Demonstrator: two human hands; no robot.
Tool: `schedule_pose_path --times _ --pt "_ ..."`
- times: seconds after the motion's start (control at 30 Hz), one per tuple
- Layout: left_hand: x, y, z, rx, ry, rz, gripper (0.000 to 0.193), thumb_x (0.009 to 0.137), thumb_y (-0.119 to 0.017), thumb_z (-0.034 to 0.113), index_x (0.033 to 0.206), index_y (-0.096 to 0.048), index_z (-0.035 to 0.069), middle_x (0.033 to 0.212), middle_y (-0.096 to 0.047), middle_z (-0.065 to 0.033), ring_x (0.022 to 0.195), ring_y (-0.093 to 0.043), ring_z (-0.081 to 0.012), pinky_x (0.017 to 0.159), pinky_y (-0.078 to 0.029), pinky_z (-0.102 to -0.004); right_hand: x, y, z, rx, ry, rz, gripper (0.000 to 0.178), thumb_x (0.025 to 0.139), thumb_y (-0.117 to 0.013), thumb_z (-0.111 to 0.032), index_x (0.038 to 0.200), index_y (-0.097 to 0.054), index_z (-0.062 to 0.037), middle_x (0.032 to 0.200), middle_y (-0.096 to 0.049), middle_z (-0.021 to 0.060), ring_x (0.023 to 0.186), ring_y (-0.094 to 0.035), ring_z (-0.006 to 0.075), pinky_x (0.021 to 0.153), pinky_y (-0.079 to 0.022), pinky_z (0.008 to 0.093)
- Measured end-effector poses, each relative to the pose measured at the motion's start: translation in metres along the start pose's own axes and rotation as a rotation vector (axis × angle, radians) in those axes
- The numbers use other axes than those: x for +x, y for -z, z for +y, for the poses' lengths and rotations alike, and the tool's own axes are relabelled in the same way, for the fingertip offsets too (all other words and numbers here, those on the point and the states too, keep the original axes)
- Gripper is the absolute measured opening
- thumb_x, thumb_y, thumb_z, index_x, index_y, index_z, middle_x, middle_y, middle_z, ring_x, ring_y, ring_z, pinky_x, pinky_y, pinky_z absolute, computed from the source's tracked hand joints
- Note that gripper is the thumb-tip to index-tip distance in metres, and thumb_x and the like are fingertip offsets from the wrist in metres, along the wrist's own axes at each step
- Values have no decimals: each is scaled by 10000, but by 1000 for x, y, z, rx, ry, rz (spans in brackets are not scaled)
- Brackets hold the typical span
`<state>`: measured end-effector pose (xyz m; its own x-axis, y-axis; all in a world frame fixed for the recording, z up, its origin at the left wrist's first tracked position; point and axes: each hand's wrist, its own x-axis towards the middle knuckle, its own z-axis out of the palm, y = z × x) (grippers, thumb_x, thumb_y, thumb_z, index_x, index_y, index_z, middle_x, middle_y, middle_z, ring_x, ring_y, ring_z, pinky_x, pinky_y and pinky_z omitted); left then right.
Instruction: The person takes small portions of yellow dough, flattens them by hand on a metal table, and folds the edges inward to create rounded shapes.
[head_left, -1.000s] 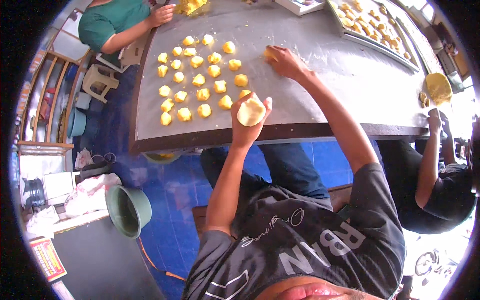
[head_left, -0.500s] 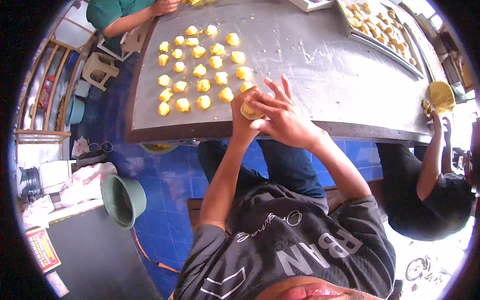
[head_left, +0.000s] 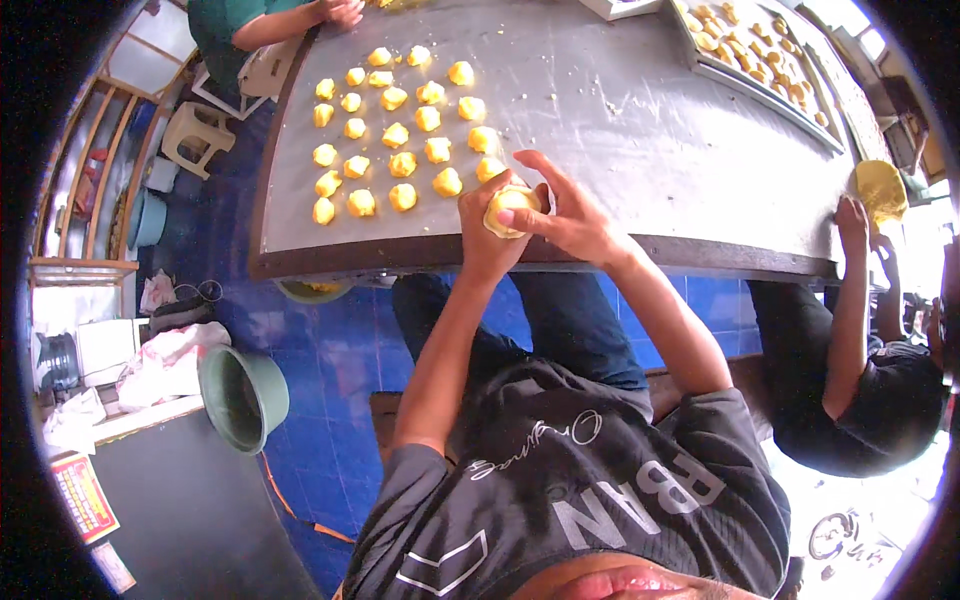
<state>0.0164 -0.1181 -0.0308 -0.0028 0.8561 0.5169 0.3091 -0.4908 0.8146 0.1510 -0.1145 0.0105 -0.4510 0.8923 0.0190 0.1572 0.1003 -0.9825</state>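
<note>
In front of me, at the near edge of the metal-topped table (head_left: pixel 620 200), a rounded piece of yellow dough (head_left: pixel 512 207) is cupped in my left hand (head_left: pixel 481 240). The right thumb presses on the face of the dough, while the fingers of my right hand (head_left: pixel 582 228) curve around its far side, the index finger raised. Part of the dough is hidden behind the hands. Left of them, rows of small, lumpy yellow dough balls (head_left: pixel 402 165) lie on the tabletop, the nearest just beyond my left hand.
A tray of shaped dough pieces (head_left: pixel 765 60) sits at the far right. Beside it, a co-worker's hands (head_left: pixel 853 222) are near a yellow round thing (head_left: pixel 882 190). Another person's green sleeve (head_left: pixel 222 30) shows at far left. A green tub (head_left: pixel 245 400) and beige stool (head_left: pixel 197 138) stand left.
My right hand has turned and its thumb now lies on the dough, which shows more fully. At the right, the co-worker's hand has lifted toward the table.
</note>
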Motion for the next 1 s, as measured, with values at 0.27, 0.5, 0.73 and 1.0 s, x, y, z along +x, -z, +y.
schedule_pose_path --times 0.27,0.5,0.73,1.0 --pt "-4 -4 -7 104 -87 69 269 649 -746 86 804 -547 -8 682 -606 -129 630 -625 -266 588 -472 -344 2 1 8 -60 -55 -2 740 780 -701 -392 1338 -353 -53 863 -521 71 763 -464 115 689 -405 255" --pt "4 -2 19 46 -23 5 167 677 -700 54 727 -542 33 655 -607 -95 616 -623 -227 576 -469 -325 1 6 11 199 98 -31 759 794 -695 -346 1348 -277 -39 786 -548 79 731 -507 115 626 -428 270" --pt "1 -3 13 20 -36 12 162 691 -678 61 698 -518 36 628 -584 -99 583 -605 -244 558 -463 -322 -2 -2 1 109 -37 31 820 794 -708 -312 1381 -238 13 1282 -398 99 806 -412 85 759 -395 236" --pt "2 -6 14 -3 -37 2 172 693 -679 67 693 -510 30 628 -588 -102 590 -617 -250 549 -463 -327 -1 3 8 172 -11 19 847 786 -718 -299 1392 -213 9 1348 -349 131 892 -464 121 824 -408 272"
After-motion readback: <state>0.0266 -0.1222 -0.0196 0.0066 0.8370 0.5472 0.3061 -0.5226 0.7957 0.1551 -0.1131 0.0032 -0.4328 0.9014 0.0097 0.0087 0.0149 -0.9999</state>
